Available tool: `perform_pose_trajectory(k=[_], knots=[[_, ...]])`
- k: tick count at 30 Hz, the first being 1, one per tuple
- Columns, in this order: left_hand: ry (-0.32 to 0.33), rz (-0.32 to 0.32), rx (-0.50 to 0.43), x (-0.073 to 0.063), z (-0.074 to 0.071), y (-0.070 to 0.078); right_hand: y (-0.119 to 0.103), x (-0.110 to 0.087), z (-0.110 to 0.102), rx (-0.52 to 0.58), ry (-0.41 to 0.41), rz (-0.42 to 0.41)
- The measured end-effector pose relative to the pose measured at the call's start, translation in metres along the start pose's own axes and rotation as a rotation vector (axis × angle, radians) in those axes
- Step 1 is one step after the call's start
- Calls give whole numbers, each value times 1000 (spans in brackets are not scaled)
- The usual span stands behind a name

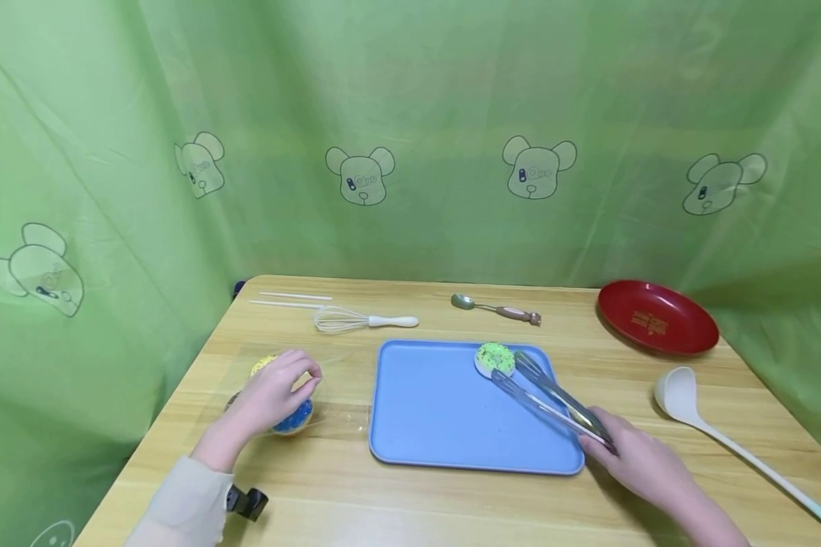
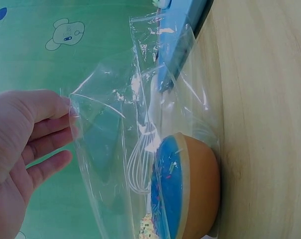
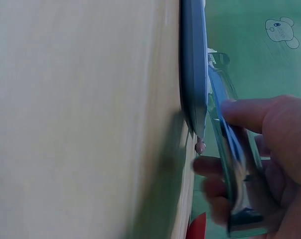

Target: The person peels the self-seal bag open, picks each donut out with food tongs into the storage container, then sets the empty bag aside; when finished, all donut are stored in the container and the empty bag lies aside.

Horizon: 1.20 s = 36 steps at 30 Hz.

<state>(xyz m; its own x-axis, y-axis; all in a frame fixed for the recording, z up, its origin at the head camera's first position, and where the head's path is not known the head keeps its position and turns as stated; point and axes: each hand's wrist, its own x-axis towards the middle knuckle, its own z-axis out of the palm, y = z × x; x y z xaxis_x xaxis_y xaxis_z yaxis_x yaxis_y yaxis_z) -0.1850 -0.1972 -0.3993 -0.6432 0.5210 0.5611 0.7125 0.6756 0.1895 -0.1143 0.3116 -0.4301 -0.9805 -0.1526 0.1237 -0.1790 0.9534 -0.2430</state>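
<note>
My left hand point(image 1: 274, 391) pinches the edge of a clear plastic bag point(image 2: 103, 144) between thumb and fingertips. Inside lie a blue-iced toy donut point(image 2: 200, 189), a yellow-iced donut point(image 1: 263, 363) and a darker piece mostly hidden by the hand. My right hand point(image 1: 639, 460) grips metal tongs point(image 1: 566, 401) over the right side of a blue tray point(image 1: 438, 425). Their tips stand at the near and right edges of a green-iced donut point(image 1: 496, 357) near the tray's back edge; I cannot tell whether they squeeze it.
Behind the tray lie a white whisk point(image 1: 391, 321), two white sticks point(image 1: 294, 296) and a spoon point(image 1: 509, 311). A red plate point(image 1: 684, 323) sits at the back right, with a long-handled ladle point(image 1: 680, 395) in front of it. Green curtain point(image 1: 445, 235) surrounds the wooden table.
</note>
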Motion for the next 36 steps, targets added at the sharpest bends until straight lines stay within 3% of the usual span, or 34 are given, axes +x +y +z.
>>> perform_pose_trajectory(k=[5, 13, 25, 29, 36], knots=[[-7, -6, -1, 0, 0, 0, 0, -5, -2, 13, 37, -10], [-21, -19, -1, 0, 0, 0, 5, -11, -4, 18, 4, 38], [-44, -43, -9, 1, -1, 1, 11, -25, -18, 59, 45, 42], [-38, -33, -5, 1, -1, 1, 8, -23, -23, 60, 78, 7], [-44, -37, -9, 1, -1, 2, -6, -11, -21, 37, 154, -150]])
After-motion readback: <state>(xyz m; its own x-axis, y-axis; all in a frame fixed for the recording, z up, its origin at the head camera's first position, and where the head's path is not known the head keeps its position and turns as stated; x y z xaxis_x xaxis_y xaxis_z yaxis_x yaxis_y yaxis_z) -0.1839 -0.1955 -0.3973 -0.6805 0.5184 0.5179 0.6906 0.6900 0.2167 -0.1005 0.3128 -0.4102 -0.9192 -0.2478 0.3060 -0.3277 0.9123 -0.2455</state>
